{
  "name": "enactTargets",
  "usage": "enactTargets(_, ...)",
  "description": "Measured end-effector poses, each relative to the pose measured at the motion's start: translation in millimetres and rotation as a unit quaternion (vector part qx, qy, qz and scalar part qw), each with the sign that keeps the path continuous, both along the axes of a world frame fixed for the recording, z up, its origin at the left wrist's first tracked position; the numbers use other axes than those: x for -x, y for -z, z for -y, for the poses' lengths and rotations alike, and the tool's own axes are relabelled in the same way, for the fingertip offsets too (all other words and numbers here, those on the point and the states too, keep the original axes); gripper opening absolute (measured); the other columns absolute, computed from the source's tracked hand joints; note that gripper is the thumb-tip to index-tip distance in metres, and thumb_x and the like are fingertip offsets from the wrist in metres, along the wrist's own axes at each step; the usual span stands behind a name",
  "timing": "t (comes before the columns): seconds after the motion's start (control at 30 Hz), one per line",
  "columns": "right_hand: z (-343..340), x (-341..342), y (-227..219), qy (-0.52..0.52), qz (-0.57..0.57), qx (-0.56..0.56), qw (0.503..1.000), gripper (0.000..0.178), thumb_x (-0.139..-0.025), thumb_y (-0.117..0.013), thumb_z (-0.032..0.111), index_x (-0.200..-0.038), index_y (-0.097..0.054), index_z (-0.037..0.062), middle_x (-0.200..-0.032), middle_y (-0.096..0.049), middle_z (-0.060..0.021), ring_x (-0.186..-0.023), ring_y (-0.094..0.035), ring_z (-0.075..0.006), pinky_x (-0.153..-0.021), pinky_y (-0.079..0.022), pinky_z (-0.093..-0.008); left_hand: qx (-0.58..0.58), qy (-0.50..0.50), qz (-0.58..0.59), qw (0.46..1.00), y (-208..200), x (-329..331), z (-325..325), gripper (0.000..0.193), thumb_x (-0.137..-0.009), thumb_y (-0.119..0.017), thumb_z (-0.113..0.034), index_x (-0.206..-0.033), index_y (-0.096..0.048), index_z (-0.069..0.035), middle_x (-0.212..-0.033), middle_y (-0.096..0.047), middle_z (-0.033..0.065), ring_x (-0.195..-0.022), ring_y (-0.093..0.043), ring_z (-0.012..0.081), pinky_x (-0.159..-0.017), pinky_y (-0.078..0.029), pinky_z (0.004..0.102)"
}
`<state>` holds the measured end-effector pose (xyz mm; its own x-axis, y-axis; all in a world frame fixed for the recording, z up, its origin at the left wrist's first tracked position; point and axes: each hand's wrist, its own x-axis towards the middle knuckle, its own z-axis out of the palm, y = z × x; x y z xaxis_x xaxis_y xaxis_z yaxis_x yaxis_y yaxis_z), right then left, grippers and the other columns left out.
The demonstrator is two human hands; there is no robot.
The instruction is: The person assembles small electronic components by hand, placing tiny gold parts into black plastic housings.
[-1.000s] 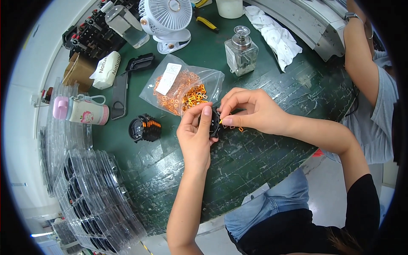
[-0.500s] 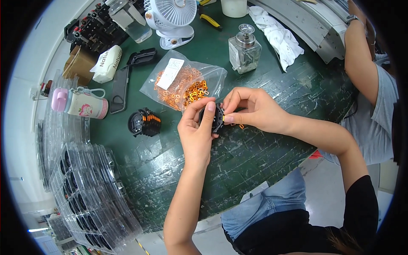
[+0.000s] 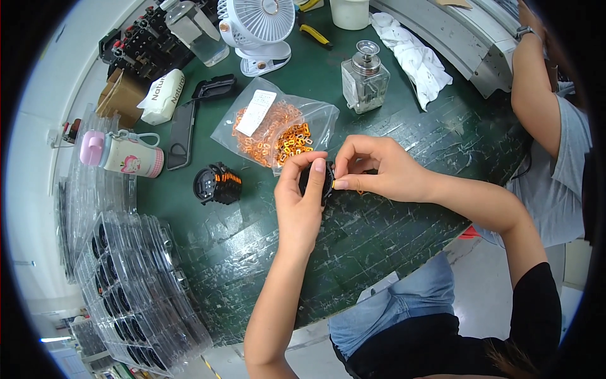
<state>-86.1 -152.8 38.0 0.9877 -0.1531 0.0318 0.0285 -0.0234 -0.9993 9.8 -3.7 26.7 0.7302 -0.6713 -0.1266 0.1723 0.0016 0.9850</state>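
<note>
My left hand [image 3: 297,205] is closed around a round black plastic part [image 3: 327,182], held on edge above the table. At the part's right rim, my right hand [image 3: 386,170] pinches a small orange-yellow clip [image 3: 335,184] between thumb and forefinger. Fingers partly cover both pieces. Just behind my hands lies an open clear plastic bag [image 3: 323,115] with many orange clips [image 3: 293,140] and a white label. A few loose clips show on the table under my right hand. Left of my hands stands a stack of similar black parts [image 3: 216,184] with orange bits along the side.
Clear plastic trays [image 3: 136,284] holding black parts are piled at the left edge. A bottle [image 3: 131,156], phone [image 3: 181,136], tissue pack [image 3: 162,96] and white fan [image 3: 259,31] stand behind. A glass pump bottle [image 3: 365,82] and white cloth [image 3: 413,57] lie beyond; another person's arm [image 3: 536,95] is at right.
The black part has turned, showing less of its inner face. My left hand has shifted slightly right and down; my right hand keeps its pinch at the rim.
</note>
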Motion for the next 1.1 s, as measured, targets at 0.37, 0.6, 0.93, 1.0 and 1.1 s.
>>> enactTargets(0.37, 5.3, -1.3, 4.9, -0.018, 0.056, -0.035, 0.998, 0.020, -0.097, -0.054, 0.020, -0.093, -0.058, 0.0007, -0.085, -0.060, -0.0022, -0.077, -0.056, -0.0076, -0.071, -0.047, -0.0231, 0.049, 0.062, -0.041, 0.996, -9.3, -0.4, -0.7, 0.042, -0.079, -0.077, -0.017, -0.112, -0.055, -0.003, -0.089, -0.058, 0.0003, -0.078, -0.055, 0.0078, -0.073, -0.044, 0.0205)
enactTargets(0.6, 10.8, -4.2, 1.8, 0.031, 0.050, -0.011, 0.998, 0.038, -0.103, -0.038, 0.028, -0.090, -0.059, -0.0004, -0.085, -0.060, -0.0037, -0.079, -0.057, -0.0091, -0.076, -0.048, -0.0250, -0.048, 0.058, 0.044, 0.996, -4.7, 2.1, -1.0, 0.037, -0.080, -0.076, -0.018, -0.109, -0.059, -0.002, -0.087, -0.061, 0.0008, -0.078, -0.057, 0.0074, -0.071, -0.046, 0.0215)
enactTargets(0.93, 14.8, -6.9, 4.8, 0.069, 0.058, -0.017, 0.996, 0.039, -0.103, -0.038, 0.030, -0.089, -0.061, 0.0005, -0.083, -0.060, -0.0029, -0.077, -0.056, -0.0086, -0.075, -0.048, -0.0247, -0.093, -0.009, 0.520, 0.849, -8.7, 17.9, -2.5, 0.047, -0.074, -0.078, -0.024, -0.112, -0.058, -0.004, -0.097, -0.065, 0.0137, -0.079, -0.068, 0.0278, -0.065, -0.055, 0.0360)
enactTargets(1.0, 13.3, -7.9, 4.5, 0.075, 0.064, -0.023, 0.995, 0.040, -0.103, -0.039, 0.030, -0.089, -0.062, 0.0007, -0.081, -0.060, -0.0020, -0.076, -0.056, -0.0075, -0.074, -0.048, -0.0235, -0.093, -0.067, 0.591, 0.799, -15.4, 7.3, -7.5, 0.050, -0.073, -0.079, -0.024, -0.113, -0.058, -0.003, -0.100, -0.065, 0.0122, -0.080, -0.068, 0.0269, -0.064, -0.056, 0.0350)
enactTargets(1.1, 17.0, -5.4, 4.5, 0.061, 0.048, -0.008, 0.997, 0.040, -0.103, -0.037, 0.030, -0.089, -0.060, 0.0003, -0.085, -0.060, -0.0035, -0.078, -0.057, -0.0097, -0.076, -0.048, -0.0254, -0.101, -0.161, 0.603, 0.774, -28.8, -13.3, -18.7, 0.048, -0.074, -0.079, -0.021, -0.114, -0.058, -0.003, -0.102, -0.065, 0.0113, -0.081, -0.067, 0.0235, -0.071, -0.055, 0.0315)
